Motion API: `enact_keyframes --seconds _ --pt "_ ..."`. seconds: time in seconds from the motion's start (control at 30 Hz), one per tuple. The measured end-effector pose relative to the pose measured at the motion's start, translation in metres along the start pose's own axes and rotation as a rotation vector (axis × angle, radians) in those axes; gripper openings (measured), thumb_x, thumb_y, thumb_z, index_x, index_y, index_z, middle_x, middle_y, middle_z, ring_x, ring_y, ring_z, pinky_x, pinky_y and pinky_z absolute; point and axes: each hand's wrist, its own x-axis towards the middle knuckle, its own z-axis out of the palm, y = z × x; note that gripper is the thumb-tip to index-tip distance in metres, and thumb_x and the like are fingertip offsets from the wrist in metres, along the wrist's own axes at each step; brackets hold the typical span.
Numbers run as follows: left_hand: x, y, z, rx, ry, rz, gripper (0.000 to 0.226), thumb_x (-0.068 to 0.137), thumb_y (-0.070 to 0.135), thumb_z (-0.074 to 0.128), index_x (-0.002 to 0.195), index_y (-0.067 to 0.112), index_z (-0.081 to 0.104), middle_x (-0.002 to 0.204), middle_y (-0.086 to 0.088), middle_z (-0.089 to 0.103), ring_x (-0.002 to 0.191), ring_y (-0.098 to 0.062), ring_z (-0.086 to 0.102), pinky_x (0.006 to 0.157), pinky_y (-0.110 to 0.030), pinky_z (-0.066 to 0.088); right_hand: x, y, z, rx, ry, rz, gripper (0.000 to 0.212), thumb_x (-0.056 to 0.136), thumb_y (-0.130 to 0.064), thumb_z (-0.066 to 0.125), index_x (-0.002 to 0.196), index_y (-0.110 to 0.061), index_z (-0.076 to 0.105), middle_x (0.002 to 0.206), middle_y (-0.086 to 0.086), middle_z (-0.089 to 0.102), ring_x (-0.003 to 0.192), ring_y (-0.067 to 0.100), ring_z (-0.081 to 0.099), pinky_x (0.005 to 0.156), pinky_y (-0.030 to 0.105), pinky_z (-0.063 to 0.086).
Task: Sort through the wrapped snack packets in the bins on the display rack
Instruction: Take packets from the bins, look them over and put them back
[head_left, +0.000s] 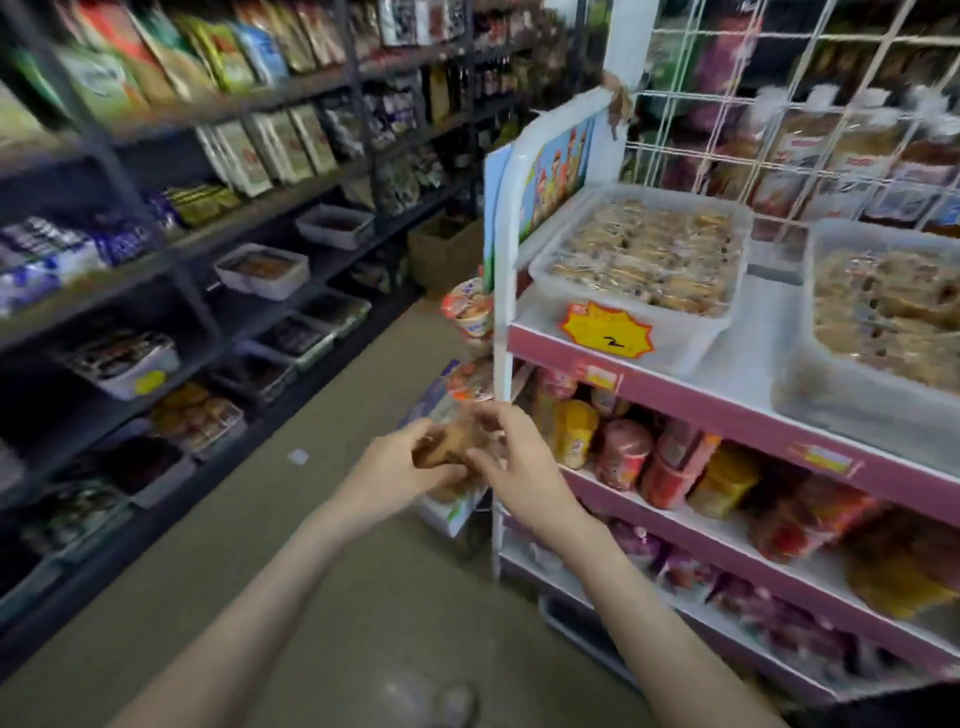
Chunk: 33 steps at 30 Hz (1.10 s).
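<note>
forearms reaching in from six o'clock; left hand (400, 467) and right hand (519, 462) meeting at centre, fingers pinching one brown wrapped snack packet (451, 446) together, just beside the display rack (701, 415) post. clear bin (691, 345) of packets sitting at two o'clock, second bin (841, 400) at three o'clock.

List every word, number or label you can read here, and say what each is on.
"2": handwritten on the yellow tag on the left bin.
Red print along the top of that tag: too blurred to read.
Bread bags: labels blurred.
Shelf stickers: blurred.
Packet held by the left hand and right hand: nothing readable.
</note>
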Motion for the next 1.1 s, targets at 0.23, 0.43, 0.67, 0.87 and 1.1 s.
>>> enact_keyframes --seconds 0.23,0.43,0.67,0.87,1.1 --pt "0.08 -0.124 -0.032 -0.064 -0.006 -0.145 0.036 0.083 0.028 0.074 0.115 0.018 0.06 0.102 0.001 0.066 0.094 -0.016 0.06 0.068 -0.014 0.038 0.097 0.059 0.128 0.328 -0.222 0.466 0.029 0.092 -0.016 0.063 0.119 -0.018 0.051 0.102 -0.006 0.061 0.091 0.008 0.06 0.083 0.015 0.049" --pt "0.197 -0.246 -0.004 0.018 -0.106 -0.29 0.061 0.088 0.028 0.067 0.14 0.008 0.042 0.134 -0.017 0.053 0.122 -0.033 0.05 0.095 -0.03 0.038 0.175 0.162 0.24 0.449 0.05 0.886 0.011 0.091 -0.017 0.064 0.091 -0.008 0.069 0.097 0.02 0.071 0.093 0.033 0.067 0.095 0.052 0.049" --pt "0.244 -0.341 0.045 0.359 -0.537 -0.35 0.07 0.1 0.032 0.045 0.155 0.02 0.002 0.162 -0.01 0.0 0.147 -0.03 0.009 0.116 -0.053 0.019 0.215 0.241 0.308 0.027 0.209 1.215 0.034 0.094 -0.036 0.058 0.098 -0.003 0.066 0.096 0.021 0.068 0.1 0.036 0.063 0.084 0.038 0.046" --pt "0.251 -0.35 0.06 0.359 -0.603 -0.281 0.055 0.102 0.027 0.039 0.151 0.012 0.018 0.157 -0.012 0.018 0.142 -0.031 0.025 0.114 -0.044 0.027 0.21 0.248 0.318 -0.309 -0.14 1.097 0.048 0.097 -0.019 0.048 0.14 -0.001 0.035 0.141 0.022 0.042 0.128 0.038 0.042 0.101 0.043 0.036" --pt "0.246 -0.301 0.039 0.379 -0.417 -0.11 0.046 0.098 0.019 0.045 0.141 0.011 0.033 0.138 -0.011 0.042 0.123 -0.031 0.046 0.095 -0.039 0.039 0.202 0.203 0.283 -0.606 -0.266 0.764 0.045 0.097 -0.019 0.044 0.14 -0.007 0.034 0.137 0.014 0.042 0.125 0.033 0.041 0.097 0.043 0.037"
